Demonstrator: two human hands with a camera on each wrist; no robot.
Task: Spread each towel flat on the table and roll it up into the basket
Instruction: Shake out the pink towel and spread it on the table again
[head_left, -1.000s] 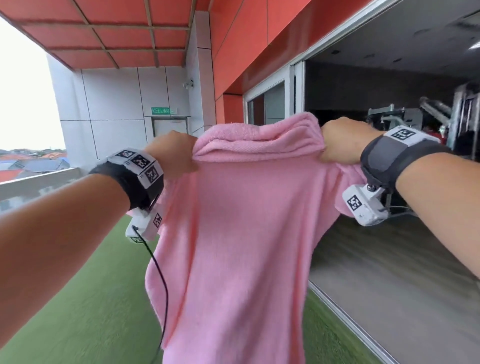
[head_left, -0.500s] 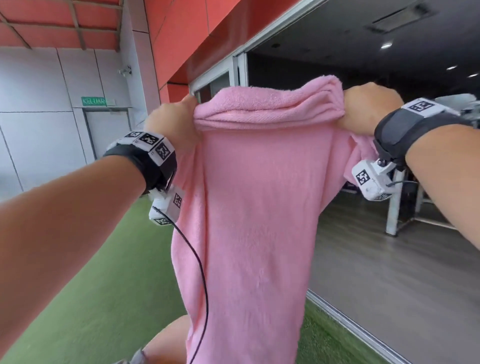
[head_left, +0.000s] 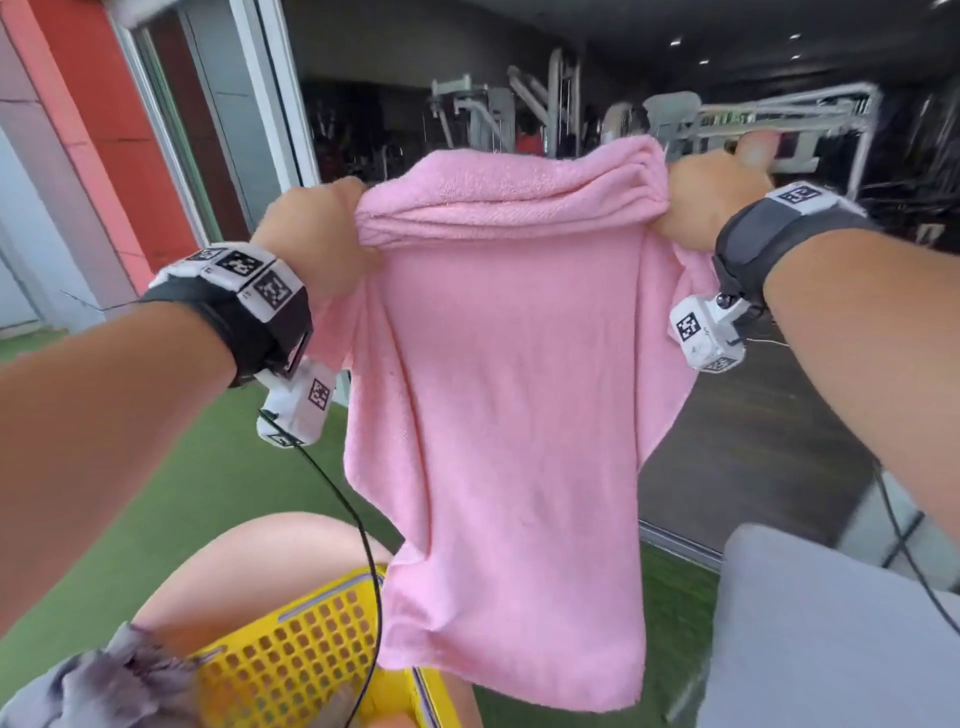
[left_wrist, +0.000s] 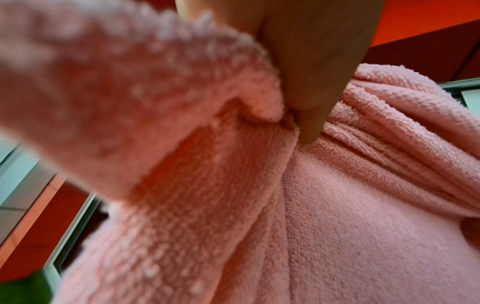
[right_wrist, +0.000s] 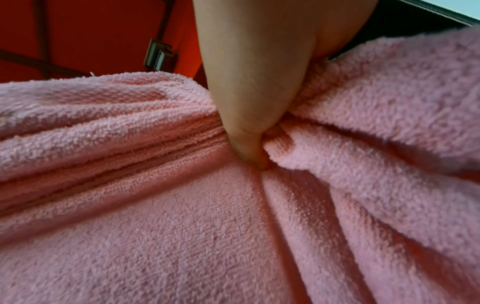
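A pink towel (head_left: 509, 415) hangs in the air in front of me, its top edge bunched into folds and stretched between both hands. My left hand (head_left: 317, 234) grips the top left corner; its thumb presses into the cloth (left_wrist: 309, 115). My right hand (head_left: 711, 197) grips the top right corner, thumb dug into the pink towel (right_wrist: 182, 226). Below the towel's lower edge sits a yellow perforated basket (head_left: 291, 660). No table shows in any view.
Green artificial turf (head_left: 171, 499) covers the floor at left. A grey cloth (head_left: 831, 634) lies at lower right and a crumpled grey cloth (head_left: 93, 686) at lower left. A bare knee (head_left: 249, 561) rises behind the basket. Gym machines (head_left: 571, 104) stand beyond the sliding door.
The view has swung right and downward, so the yellow basket, knee and grey cloth now show. Both hands keep the same grip on the towel's top corners.
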